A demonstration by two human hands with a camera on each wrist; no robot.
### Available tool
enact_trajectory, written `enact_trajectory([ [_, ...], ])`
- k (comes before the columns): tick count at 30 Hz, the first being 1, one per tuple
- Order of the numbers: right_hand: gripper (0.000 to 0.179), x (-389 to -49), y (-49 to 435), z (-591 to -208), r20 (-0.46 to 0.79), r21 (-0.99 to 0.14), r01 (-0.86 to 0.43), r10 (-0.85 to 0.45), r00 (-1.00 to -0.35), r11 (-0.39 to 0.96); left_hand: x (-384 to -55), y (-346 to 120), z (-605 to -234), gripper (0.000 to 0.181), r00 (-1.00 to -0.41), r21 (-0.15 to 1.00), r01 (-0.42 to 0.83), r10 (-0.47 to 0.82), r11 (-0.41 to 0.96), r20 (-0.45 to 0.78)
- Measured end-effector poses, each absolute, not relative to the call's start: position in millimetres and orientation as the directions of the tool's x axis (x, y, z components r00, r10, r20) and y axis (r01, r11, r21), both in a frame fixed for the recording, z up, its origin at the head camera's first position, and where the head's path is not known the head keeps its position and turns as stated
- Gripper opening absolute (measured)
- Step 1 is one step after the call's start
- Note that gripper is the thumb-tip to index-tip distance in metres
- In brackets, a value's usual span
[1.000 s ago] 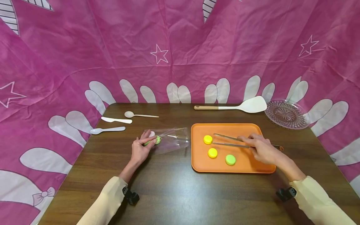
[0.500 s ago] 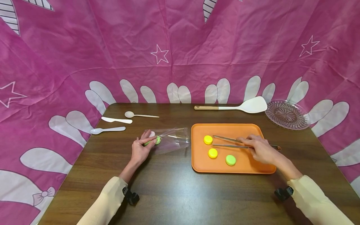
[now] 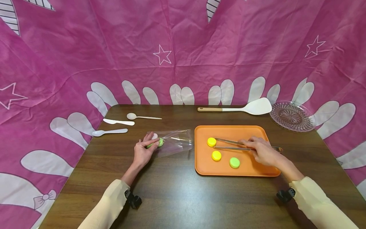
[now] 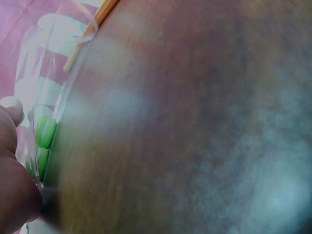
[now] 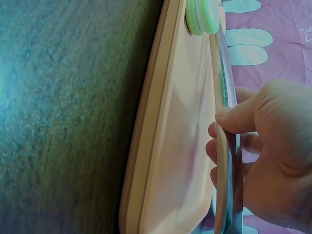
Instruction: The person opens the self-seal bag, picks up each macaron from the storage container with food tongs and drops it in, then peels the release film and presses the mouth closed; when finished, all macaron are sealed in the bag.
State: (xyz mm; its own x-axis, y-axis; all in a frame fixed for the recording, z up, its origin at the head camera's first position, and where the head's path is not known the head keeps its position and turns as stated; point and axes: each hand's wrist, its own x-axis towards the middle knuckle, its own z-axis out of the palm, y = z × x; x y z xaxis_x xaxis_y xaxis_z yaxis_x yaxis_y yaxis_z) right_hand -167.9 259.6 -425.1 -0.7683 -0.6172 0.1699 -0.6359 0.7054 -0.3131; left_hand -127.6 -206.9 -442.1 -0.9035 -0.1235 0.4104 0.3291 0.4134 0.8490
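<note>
My left hand [image 3: 143, 152] pinches the near end of a clear plastic bag [image 3: 178, 142] lying on the table. Inside the bag, green macarons [image 4: 45, 131] and a pale one [image 3: 154, 136] show beside the fingers, which partly cover them. Over the orange tray [image 3: 203, 169], my right hand [image 3: 264, 153] grips metal tongs [image 3: 233, 148] by the middle, thumb on one arm. Their tips are spread apart, just right of the upper yellow macaron [image 3: 211, 142]. A second yellow macaron [image 3: 216, 156] and a green macaron [image 3: 234, 162] lie nearer on the tray.
White plastic spoons [image 3: 114, 131] and a knife [image 3: 118, 122] lie at the table's left. A white spatula [image 3: 257, 106] with a wooden handle lies along the back, near a clear patterned plate [image 3: 291, 116] at the back right. A pink cloth [image 3: 188, 47] hangs behind.
My right hand has shifted slightly left with the tongs, bringing their tips closer to the upper yellow macaron. The left hand and the bag have stayed in place.
</note>
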Motion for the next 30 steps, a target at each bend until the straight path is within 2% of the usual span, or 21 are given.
enact_trajectory([
  [30, 0.057, -167.0, 255.5, -424.0, 0.158, -0.329, -0.603, -0.587, -0.794, 0.727, -127.0, -207.1, -441.9, 0.013, -0.910, 0.854, 0.310, -0.128, 0.417, 0.393],
])
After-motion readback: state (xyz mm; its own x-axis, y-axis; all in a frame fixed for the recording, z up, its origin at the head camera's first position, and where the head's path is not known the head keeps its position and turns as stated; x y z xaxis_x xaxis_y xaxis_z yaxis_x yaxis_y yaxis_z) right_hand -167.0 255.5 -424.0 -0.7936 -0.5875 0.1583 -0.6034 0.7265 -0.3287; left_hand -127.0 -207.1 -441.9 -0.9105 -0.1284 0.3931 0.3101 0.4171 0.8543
